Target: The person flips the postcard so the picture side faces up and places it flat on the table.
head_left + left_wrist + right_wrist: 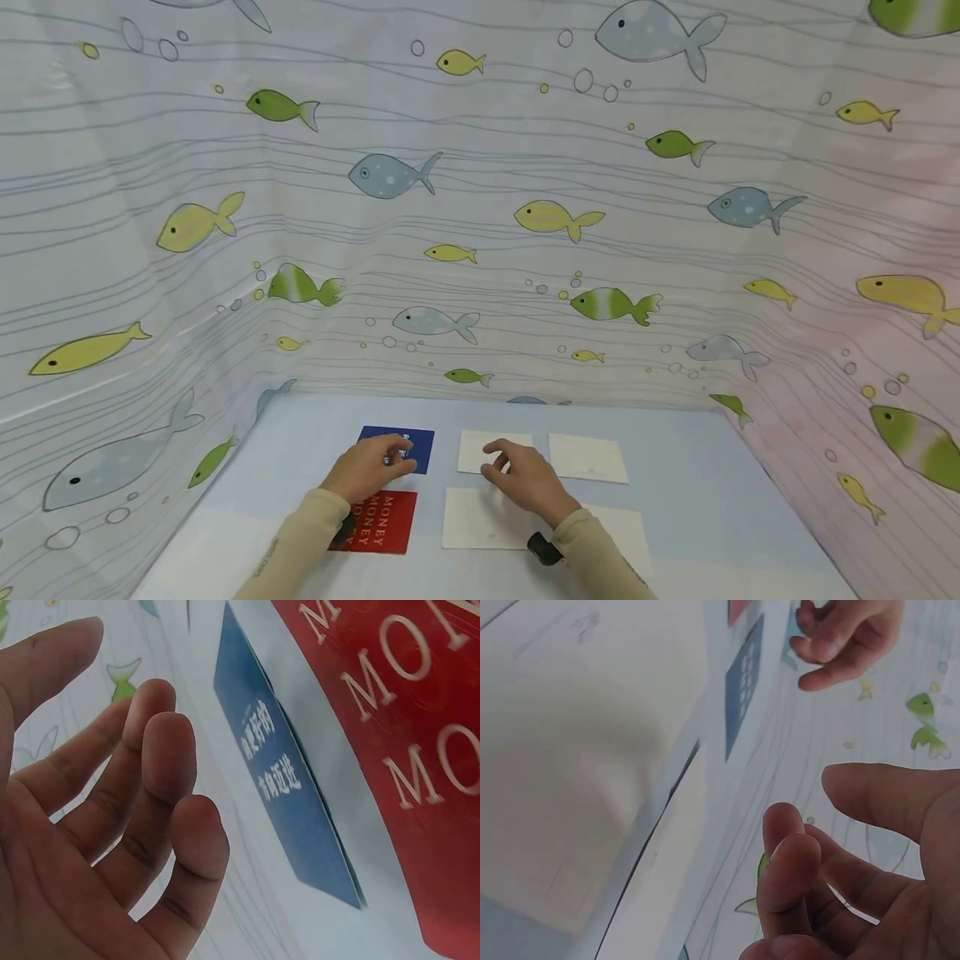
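My left hand [372,468] hovers over the gap between a blue card [422,454] and a red card [397,521], fingers loosely bent and holding nothing. White lettering runs across both; the red one reads "MONEY" in rows. On the right, my other hand [527,477] hangs over two plain white cards, the upper white card [472,450] and the lower white card [472,521], thumb apart from relaxed fingers. In the left wrist view the blue card [289,787] lies beyond the fingertips. A shadow falls on a white card [562,750] in the right wrist view.
Two more white cards lie at the right, an upper one [588,457] and a lower one [626,533] partly behind the right forearm. The pale table [697,500] meets a fish-patterned curtain [495,283] at the back and sides. Each wrist wears a black strap.
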`<action>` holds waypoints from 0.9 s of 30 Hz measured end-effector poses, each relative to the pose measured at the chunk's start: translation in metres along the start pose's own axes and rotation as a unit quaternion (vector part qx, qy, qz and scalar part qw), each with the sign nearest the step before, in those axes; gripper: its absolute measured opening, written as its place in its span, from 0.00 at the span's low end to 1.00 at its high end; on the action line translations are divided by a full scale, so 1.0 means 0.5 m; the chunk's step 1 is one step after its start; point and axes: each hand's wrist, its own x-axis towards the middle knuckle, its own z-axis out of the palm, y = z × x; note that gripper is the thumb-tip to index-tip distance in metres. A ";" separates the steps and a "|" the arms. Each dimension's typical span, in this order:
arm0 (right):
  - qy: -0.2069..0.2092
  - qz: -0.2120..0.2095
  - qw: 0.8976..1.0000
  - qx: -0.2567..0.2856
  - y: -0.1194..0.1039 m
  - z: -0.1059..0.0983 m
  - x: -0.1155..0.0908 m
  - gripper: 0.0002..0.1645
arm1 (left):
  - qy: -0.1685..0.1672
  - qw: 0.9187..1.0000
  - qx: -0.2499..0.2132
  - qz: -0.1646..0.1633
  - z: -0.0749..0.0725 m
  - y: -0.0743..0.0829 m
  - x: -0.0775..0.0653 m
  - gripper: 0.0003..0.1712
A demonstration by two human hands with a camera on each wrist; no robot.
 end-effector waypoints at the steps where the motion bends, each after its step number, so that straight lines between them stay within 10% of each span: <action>1: 0.000 0.003 1.000 -0.001 0.006 -0.003 -0.002 0.20 | -0.001 1.000 0.001 0.003 0.004 0.004 0.006 0.22; 27: 0.017 0.060 0.998 0.000 0.123 -0.038 -0.030 0.29 | -0.046 0.999 0.006 0.013 0.093 0.042 0.131 0.30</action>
